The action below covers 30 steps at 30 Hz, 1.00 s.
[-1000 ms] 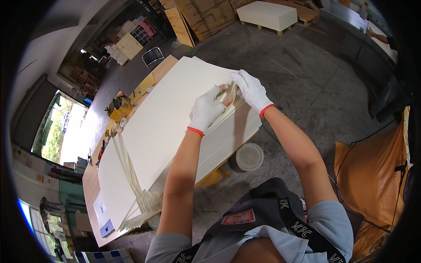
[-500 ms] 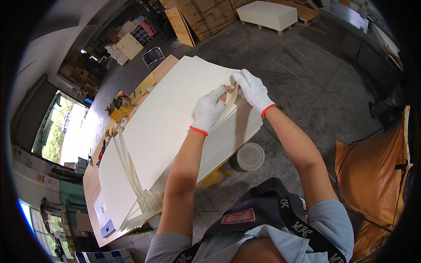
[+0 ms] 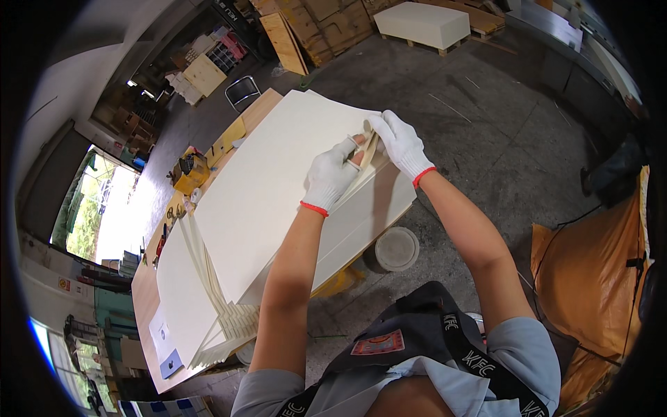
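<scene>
A tall stack of large cream-white paper sheets lies across the table, its near right edge bent up in a loose curl. My right hand, in a white knit glove with a red cuff, is closed around the lifted corner of several sheets. Beside it my left hand, gloved alike but with bare fingertips, rests over the stack's edge. Its thumb and a finger are apart, touching the fanned sheet edges. The fingers' undersides are hidden.
A second, fanned pile of sheets lies at the left on the wooden table. Near the far edge sits a yellow tool box. A round lidded bucket stands below the table, and an orange tarpaulin is at the right.
The fingers of my left hand have spread a little at the sheet edges, with more bare fingertip showing. My right hand keeps its hold on the corner.
</scene>
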### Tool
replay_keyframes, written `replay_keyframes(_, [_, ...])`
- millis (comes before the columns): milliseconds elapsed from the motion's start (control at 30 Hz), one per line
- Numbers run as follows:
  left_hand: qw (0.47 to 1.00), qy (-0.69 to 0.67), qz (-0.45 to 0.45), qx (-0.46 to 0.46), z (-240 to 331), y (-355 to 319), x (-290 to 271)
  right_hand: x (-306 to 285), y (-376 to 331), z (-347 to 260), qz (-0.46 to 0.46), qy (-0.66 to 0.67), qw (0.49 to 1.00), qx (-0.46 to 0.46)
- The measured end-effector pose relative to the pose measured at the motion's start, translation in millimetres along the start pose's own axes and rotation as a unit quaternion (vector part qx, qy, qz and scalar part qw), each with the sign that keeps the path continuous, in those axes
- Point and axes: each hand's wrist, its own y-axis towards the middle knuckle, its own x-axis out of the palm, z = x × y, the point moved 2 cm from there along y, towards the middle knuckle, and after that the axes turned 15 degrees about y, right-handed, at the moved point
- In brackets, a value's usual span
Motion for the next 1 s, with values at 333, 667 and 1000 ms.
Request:
replay_keyframes(333, [0.999,-0.020,-0.008,0.040,1,-2,0,1,0,3,0.004,-0.008,1.000,0.017])
replay_keyframes(667, [0.998,-0.026,0.015,0.055,1,-1,0,-4,0,1,-0.036,0.035,0.998,0.030])
replay_keyframes(1000, [0.996,-0.017,0.032,0.086,-6,1,11,-41,0,8,-0.114,-0.416,0.861,-0.269])
